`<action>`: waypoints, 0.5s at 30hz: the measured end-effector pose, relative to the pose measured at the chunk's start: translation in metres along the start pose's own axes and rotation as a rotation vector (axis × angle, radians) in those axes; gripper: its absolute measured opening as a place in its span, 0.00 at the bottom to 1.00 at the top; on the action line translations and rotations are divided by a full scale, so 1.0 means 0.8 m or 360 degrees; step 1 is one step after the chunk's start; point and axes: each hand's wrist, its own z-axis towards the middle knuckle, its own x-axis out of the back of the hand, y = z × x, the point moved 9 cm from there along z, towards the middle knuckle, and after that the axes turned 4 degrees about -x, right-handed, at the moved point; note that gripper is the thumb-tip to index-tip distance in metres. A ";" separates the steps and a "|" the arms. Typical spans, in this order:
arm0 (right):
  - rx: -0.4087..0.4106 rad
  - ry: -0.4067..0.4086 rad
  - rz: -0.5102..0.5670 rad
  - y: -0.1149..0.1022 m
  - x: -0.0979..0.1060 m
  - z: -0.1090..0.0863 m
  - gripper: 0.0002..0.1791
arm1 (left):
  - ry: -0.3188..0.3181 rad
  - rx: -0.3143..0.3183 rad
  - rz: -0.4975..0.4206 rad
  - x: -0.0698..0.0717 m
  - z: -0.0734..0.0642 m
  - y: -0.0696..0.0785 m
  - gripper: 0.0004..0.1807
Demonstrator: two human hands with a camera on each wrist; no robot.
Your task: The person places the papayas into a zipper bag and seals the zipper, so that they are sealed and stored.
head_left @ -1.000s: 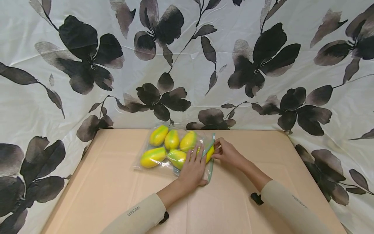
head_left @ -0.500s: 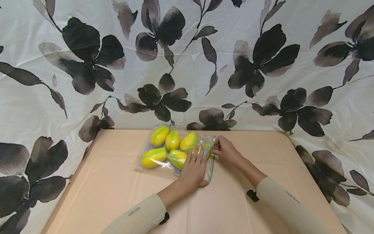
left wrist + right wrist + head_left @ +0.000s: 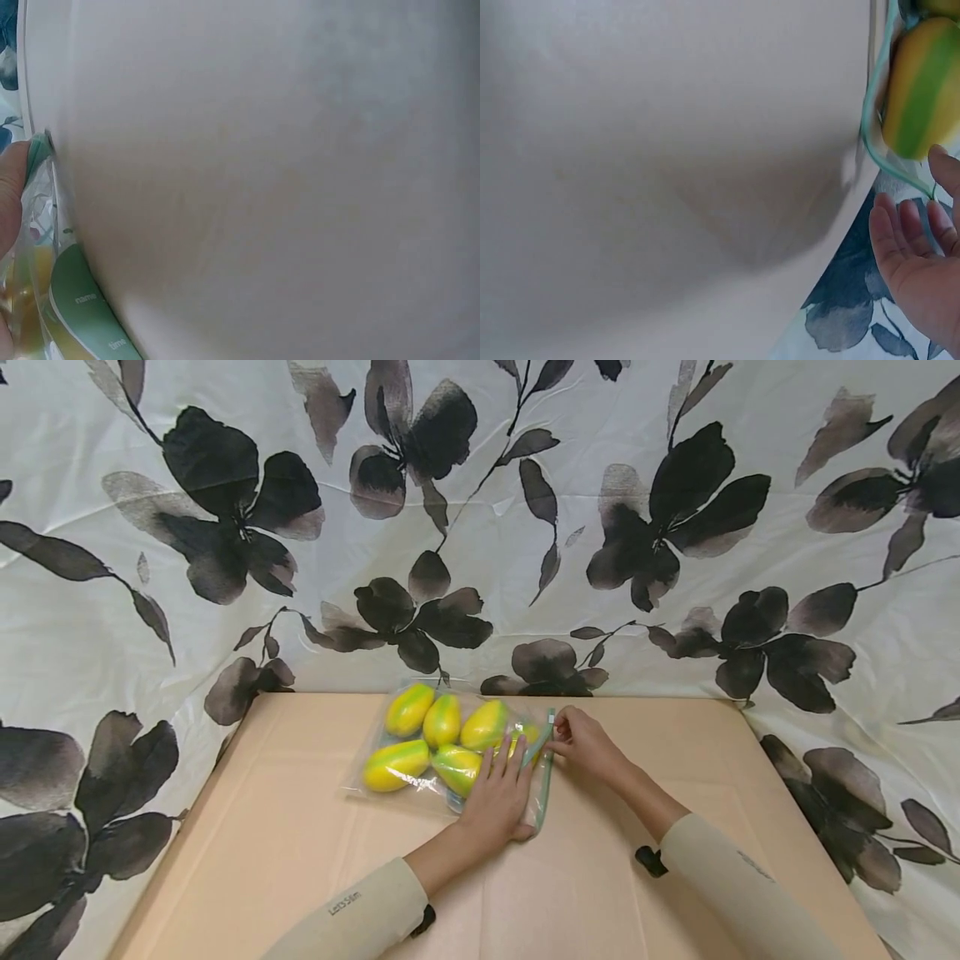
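Note:
A clear zip bag (image 3: 420,800) with a green zip edge lies flat near the back of the cardboard surface. Inside it are several yellow-green mangoes (image 3: 396,766). My left hand (image 3: 495,797) rests on the bag's right part with straight fingers, partly covering the fruit beneath. At the upper right corner, my right hand (image 3: 588,747) pinches the zip edge (image 3: 548,777) between thumb and fingers. In the right wrist view, a mango (image 3: 922,90) sits just inside the bag's mouth. The left wrist view shows the bag's green label (image 3: 82,300).
Beige cardboard (image 3: 300,877) forms the work surface, its far edge just behind the bag. A white cloth (image 3: 510,560) with dark flowers hangs behind and on both sides. A small black device (image 3: 650,862) sits beneath the right sleeve.
My right hand has shifted from the mango at the mouth to the bag's zip edge. That mango now lies behind the edge, inside the bag. My left hand stays in place.

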 end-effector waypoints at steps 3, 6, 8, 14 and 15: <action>-0.0006 0.0017 0.0015 0.003 0.008 -0.001 0.19 | -0.0005 0.0001 0.0010 0.001 0.000 0.000 0.67; 0.0011 0.0046 0.0019 0.003 0.016 -0.001 0.16 | -0.0008 0.0008 0.0020 0.001 0.001 0.000 0.67; 0.0021 0.0059 0.0021 0.003 0.022 0.001 0.15 | -0.0011 0.0009 0.0022 0.001 0.001 0.000 0.67; 0.0053 0.0060 -0.0014 0.003 0.029 0.007 0.13 | -0.0012 0.0009 0.0032 0.002 0.001 0.000 0.67; 0.0053 0.0060 -0.0024 0.003 0.029 0.008 0.13 | -0.0014 0.0010 0.0031 0.002 0.001 0.000 0.67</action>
